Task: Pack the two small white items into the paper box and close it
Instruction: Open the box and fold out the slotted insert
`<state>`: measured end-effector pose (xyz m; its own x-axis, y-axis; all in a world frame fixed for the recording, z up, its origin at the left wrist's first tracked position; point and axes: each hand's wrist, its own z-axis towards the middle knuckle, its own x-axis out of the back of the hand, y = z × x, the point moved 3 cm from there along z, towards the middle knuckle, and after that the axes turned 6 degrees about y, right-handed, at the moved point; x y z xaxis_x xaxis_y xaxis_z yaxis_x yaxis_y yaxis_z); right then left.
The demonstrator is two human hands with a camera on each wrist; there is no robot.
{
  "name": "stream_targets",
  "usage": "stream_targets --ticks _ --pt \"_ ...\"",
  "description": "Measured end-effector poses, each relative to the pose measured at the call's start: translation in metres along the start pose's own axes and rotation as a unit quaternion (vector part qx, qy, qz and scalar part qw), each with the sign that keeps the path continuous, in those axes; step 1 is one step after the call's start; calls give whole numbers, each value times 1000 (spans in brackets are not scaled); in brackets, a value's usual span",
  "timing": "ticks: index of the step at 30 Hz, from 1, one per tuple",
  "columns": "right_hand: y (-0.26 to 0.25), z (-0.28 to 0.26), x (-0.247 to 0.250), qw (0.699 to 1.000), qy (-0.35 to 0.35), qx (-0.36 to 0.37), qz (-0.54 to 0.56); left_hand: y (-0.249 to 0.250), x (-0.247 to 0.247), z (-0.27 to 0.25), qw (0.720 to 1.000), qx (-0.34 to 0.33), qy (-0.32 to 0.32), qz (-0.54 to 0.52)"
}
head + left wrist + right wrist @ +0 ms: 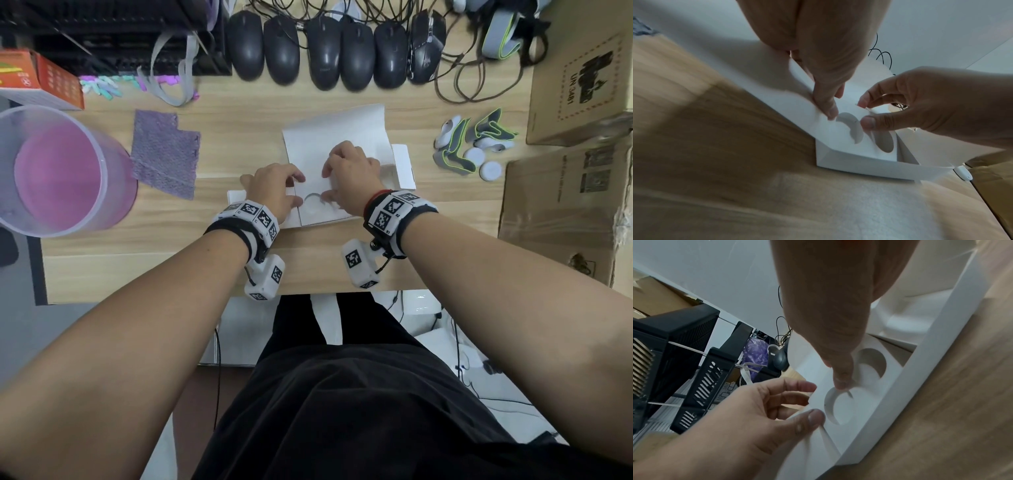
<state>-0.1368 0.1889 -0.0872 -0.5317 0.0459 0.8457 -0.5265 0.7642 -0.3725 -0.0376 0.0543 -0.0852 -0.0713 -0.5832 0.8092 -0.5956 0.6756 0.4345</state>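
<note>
- The wooden tabletop point(219, 260) carries the open white paper box point(337, 137), placed centrally in front of the person, its lid flap laid back toward the row of computer mice point(334, 51)
- Inside the box a white card insert point(846, 139) with two round cut-outs is seen; both cut-outs appear empty, so packing is judged not yet begun
- The left hand point(274, 188) is placed at the insert's left edge, thumb on top and fingers point(797, 386) curled under the edge, so the card is pinched
- The right hand point(352, 171) is held over the insert's middle, fingers point(864, 100) bent down; a raised card edge beside a cut-out seems to be nipped between thumb and forefinger
- The two small white items point(483, 162), round discs, are left on the tabletop to the right of the box, well apart from both hands, beside grey straps edged in green point(455, 154)
- The right hand is the nearer one to them; a sideways reach to the right is what the coming move is judged to turn on
</note>
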Motion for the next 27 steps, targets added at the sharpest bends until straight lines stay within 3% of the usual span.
stream_targets --ticks 14,21,27 --pt "3 -18 -4 997 -33 30 -66 0 -5 -6 1000 -16 -19 -8" --pt "3 -22 -10 998 -3 27 -50 0 -7 -10 997 -35 -74 8" --pt "4 -21 -8 997 -2 55 -61 1 -7 -9 997 -22 -72 -18"
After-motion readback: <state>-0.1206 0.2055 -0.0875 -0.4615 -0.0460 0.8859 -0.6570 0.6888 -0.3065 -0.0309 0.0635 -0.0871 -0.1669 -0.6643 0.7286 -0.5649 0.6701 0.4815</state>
